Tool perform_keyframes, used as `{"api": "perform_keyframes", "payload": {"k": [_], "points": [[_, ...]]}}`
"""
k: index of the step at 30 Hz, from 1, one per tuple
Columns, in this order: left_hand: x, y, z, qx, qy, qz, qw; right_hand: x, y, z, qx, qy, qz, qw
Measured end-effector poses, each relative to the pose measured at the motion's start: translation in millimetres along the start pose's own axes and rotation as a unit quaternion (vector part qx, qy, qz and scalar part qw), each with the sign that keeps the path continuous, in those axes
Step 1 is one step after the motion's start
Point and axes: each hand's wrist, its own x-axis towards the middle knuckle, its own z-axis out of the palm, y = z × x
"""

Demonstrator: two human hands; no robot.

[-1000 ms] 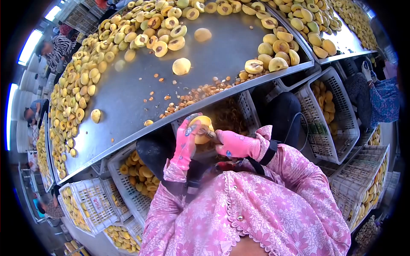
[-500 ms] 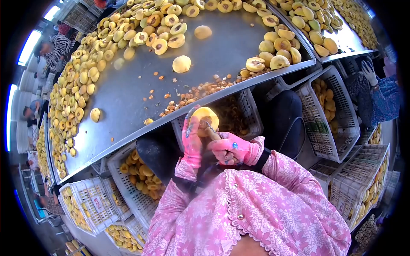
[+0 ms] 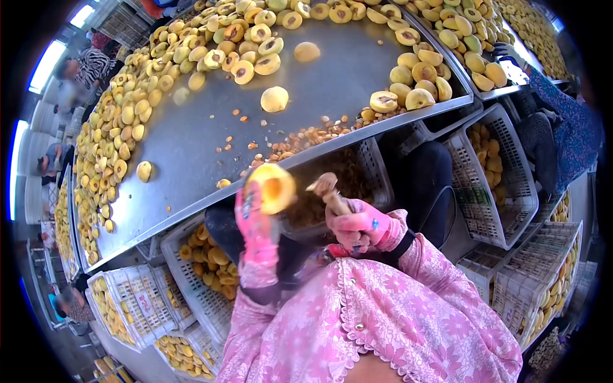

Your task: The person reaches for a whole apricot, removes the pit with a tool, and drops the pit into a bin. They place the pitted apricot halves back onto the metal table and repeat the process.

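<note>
My left hand [image 3: 257, 233], in a pink glove, holds up a yellow peach half [image 3: 285, 185] just past the table's front edge. Its cut face shows a hollow in the middle, and motion smears it slightly. In my right hand [image 3: 361, 226], also gloved in pink, is a small tool with a pale handle [image 3: 338, 204]. A brown lump that looks like a peach pit [image 3: 326, 183] sits at the tool's tip, hiding most of the metal. The two hands are apart, above a crate [image 3: 382, 175] with brown pits or scraps inside.
Peach halves [image 3: 128, 115] lie heaped around the metal table [image 3: 191, 147], with pit fragments [image 3: 306, 136] along its raised front edge. Crates of peach halves stand left [image 3: 185, 255] and right [image 3: 530, 210] of my legs. A co-worker's sleeve [image 3: 552, 96] reaches over the right-hand table.
My left hand has moved left with the peach half, away from the tool. The brown lump is now on the tool's tip. The co-worker's arm has swung toward the right-hand table.
</note>
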Motion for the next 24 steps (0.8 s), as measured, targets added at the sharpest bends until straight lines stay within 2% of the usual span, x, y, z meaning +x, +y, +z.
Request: {"api": "perform_keyframes", "payload": {"k": [1, 2, 3, 4, 5, 6, 7, 8, 10, 11, 12, 13, 15, 17, 19, 20, 22, 23, 24], "points": [[1.0, 28.8, -11.5, 0.084, -0.039, 0.099, 0.991, 4.8, -0.9, -4.3, -0.136, 0.064, 0.054, 0.987], [3.8, 48.7, -38.9, 0.129, 0.012, 0.111, 0.985, 17.6, 26.4, -35.3, -0.402, 0.097, -0.041, 0.91], [4.9, 73.3, -58.2, 0.238, 0.037, 0.154, 0.958, 28.8, 53.2, -62.8, -0.632, 0.125, -0.136, 0.753], [1.5, 104.3, -76.0, 0.392, 0.028, 0.128, 0.91, 27.5, 45.6, -47.7, -0.623, 0.163, -0.047, 0.763], [7.6, 118.5, -118.0, 0.566, -0.021, 0.14, 0.812, 29.1, 46.4, -45.8, -0.647, 0.164, -0.034, 0.744], [2.9, 140.8, -123.2, 0.702, -0.02, 0.053, 0.71, 30.7, 47.4, -43.9, -0.671, 0.164, -0.021, 0.723], [5.6, 144.2, -137.1, 0.812, -0.012, 0.15, 0.564, 31.1, 52.6, -48.5, -0.699, 0.137, -0.029, 0.701], [13.0, 141.3, -144.9, 0.767, -0.008, 0.157, 0.622, 31.6, 57.6, -53.2, -0.726, 0.111, -0.04, 0.678], [46.3, 135.0, -123.5, 0.66, -0.021, 0.151, 0.736, 31.0, 50.6, -47.7, -0.724, 0.089, 0.038, 0.683], [67.5, 127.0, -107.9, 0.596, -0.038, 0.132, 0.791, 42.4, 71.5, -72.6, -0.677, 0.116, -0.019, 0.727], [85.8, 119.3, -80.9, 0.614, -0.068, 0.151, 0.772, 53.9, 92.1, -97.1, -0.627, 0.135, -0.078, 0.763], [102.5, 108.6, -47.7, 0.629, -0.097, 0.169, 0.753, 46.2, 63.7, -67.8, -0.633, 0.198, -0.052, 0.746], [129.9, 87.8, 25.6, 0.557, -0.153, 0.114, 0.808, 36.8, 57.9, -75.2, -0.666, 0.14, -0.065, 0.73], [189.1, 36.1, 51.8, 0.594, -0.2, 0.22, 0.748, 30.8, 44.4, -55.5, -0.666, 0.192, -0.075, 0.717], [201.2, 11.2, 94.1, 0.663, -0.186, 0.237, 0.685, 30.8, 36.0, -43.9, -0.626, 0.222, -0.146, 0.734], [210.2, -0.8, 99.5, 0.697, -0.185, 0.233, 0.653, 27.7, 23.4, -34.1, -0.598, 0.228, -0.141, 0.756], [221.5, -20.2, 104.5, 0.76, -0.182, 0.22, 0.584, 39.9, 12.5, -28.5, -0.576, 0.303, -0.216, 0.727], [227.4, -23.2, 99.5, 0.692, -0.205, 0.19, 0.666, 42.1, 8.2, -29.1, -0.563, 0.339, -0.252, 0.71], [229.7, -18.9, 92.7, 0.615, -0.225, 0.157, 0.739, 48.9, 11.9, -52.3, -0.611, 0.345, -0.226, 0.676]]}}
